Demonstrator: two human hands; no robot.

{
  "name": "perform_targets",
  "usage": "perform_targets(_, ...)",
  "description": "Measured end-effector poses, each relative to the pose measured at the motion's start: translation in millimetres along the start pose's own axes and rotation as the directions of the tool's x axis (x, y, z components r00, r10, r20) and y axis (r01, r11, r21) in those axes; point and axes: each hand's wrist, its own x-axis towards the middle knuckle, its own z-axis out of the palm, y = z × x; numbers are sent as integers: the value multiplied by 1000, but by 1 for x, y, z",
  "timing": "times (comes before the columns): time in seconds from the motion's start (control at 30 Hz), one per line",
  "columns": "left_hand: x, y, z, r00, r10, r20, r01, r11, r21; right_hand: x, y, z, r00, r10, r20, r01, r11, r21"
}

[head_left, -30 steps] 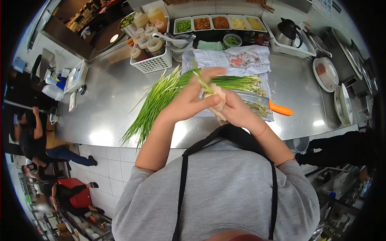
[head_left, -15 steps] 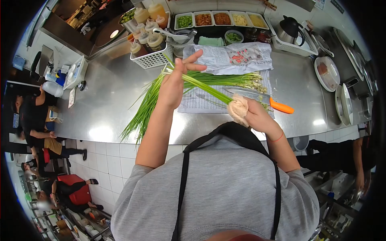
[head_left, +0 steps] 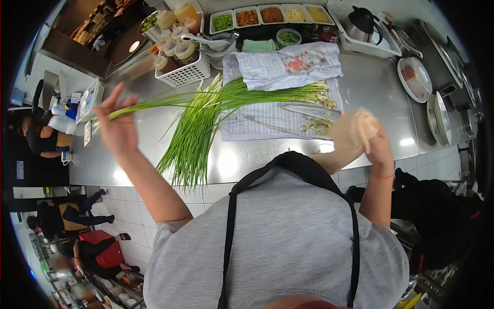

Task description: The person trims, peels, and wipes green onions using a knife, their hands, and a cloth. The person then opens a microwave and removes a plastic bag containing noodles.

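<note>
My left hand [head_left: 117, 121] is out to the left above the steel counter, holding the white ends of a few thin spring onions [head_left: 170, 99] whose green leaves trail right. Below those leaves a trimmed bunch of spring onions [head_left: 193, 136] lies with its tips over the counter's front edge. My right hand [head_left: 380, 148] grips a beige cloth [head_left: 352, 136], which hangs loosely to the left. More spring onions [head_left: 278, 94] with root ends to the right rest on newspaper [head_left: 242, 131]. Beside them is a knife [head_left: 311, 109], its handle hidden behind the cloth.
At the back stand a white basket of sauce bottles [head_left: 182, 74], trays of chopped ingredients [head_left: 247, 18] and a folded green cloth [head_left: 259, 46]. A basket with a steel jug [head_left: 363, 26] is at back right, near lidded containers [head_left: 414, 80]. Other people are at far left and right.
My left hand has swung left with the spring onions. My right hand has moved right with the cloth, off the stalks, and the cloth has opened out. The knife's orange handle is now covered.
</note>
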Motion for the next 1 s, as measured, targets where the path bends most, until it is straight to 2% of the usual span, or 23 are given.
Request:
perform_targets(0.03,4,8,-20,998,39,47,-41,999,33,0,-8,-8,998,-55,-15,56,993,107)
perform_targets(0.07,4,11,-20,998,25,51,-27,999,34,0,-13,-17,990,-106,-87,113,991,71)
perform_targets(0.17,3,10,0,975,6,-220,127,800,586,5,-34,-45,916,-263,-304,257,965,-60)
perform_targets(0.2,3,-3,6,976,0,-218,131,799,587,8,-46,-50,916,-258,-309,252,966,-60)
perform_targets(0.27,3,-42,2,998,20,-62,48,409,911,16,-69,-58,845,-320,-427,198,931,-305)
perform_targets(0.3,7,-65,-11,995,-93,-48,78,358,930,20,-75,-64,844,-320,-430,198,931,-305)
perform_targets(0.33,9,-88,-24,978,-203,-39,101,304,947,25,-81,-72,815,-376,-440,135,863,-488)
perform_targets(0.37,4,-110,-29,967,-254,1,46,176,983,30,-84,-81,787,-434,-438,59,760,-647)
perform_targets(0.4,-1,-126,-28,951,-309,34,-21,48,999,37,-82,-97,783,-436,-444,57,761,-647)
perform_targets(0.43,-4,-132,-20,950,-309,45,-30,52,998,45,-77,-117,805,-437,-402,-73,600,-797)
perform_targets(0.47,-8,-139,-9,950,-269,158,-165,-2,986,53,-70,-134,829,-423,-365,-193,396,-898)
perform_targets(0.5,-12,-146,5,934,-235,271,-292,-62,954,63,-62,-147,825,-426,-372,-200,396,-896)
perform_targets(0.53,-16,-149,26,932,-237,276,-297,-57,953,72,-51,-158,876,-336,-345,-284,217,-934)
perform_targets(0.57,-18,-148,53,856,-367,364,-321,175,931,77,-42,-164,914,-234,-331,-335,22,-942)
perform_targets(0.6,-22,-153,76,755,-460,467,-295,397,869,81,-35,-164,914,-233,-331,-336,21,-942)
perform_targets(0.67,-26,-175,107,467,-681,565,-220,529,819,90,-25,-155,946,97,-308,-283,-208,-936)
perform_targets(0.73,-24,-197,139,286,-796,534,-325,444,835,98,-16,-128,971,-103,-216,-220,-29,-975)
perform_targets(0.77,-21,-214,147,282,-795,537,-329,446,833,106,-8,-116,984,-154,-94,-73,139,-988)
perform_targets(0.8,-19,-235,152,397,-672,625,-390,493,778,116,-2,-105,974,-225,17,85,294,-952)
perform_targets(0.83,-13,-249,158,491,-523,697,-458,525,717,127,2,-88,987,-139,81,128,375,-918)
perform_targets(0.87,-3,-253,166,484,-522,703,-465,527,711,138,5,-71,987,-58,150,160,458,-875)
perform_targets(0.93,19,-257,184,623,-484,614,-396,482,782,156,12,-45,964,17,264,234,408,-882)
perform_targets(1.0,35,-258,195,707,-323,629,-206,757,620,178,37,-36,953,-6,304,274,447,-851)
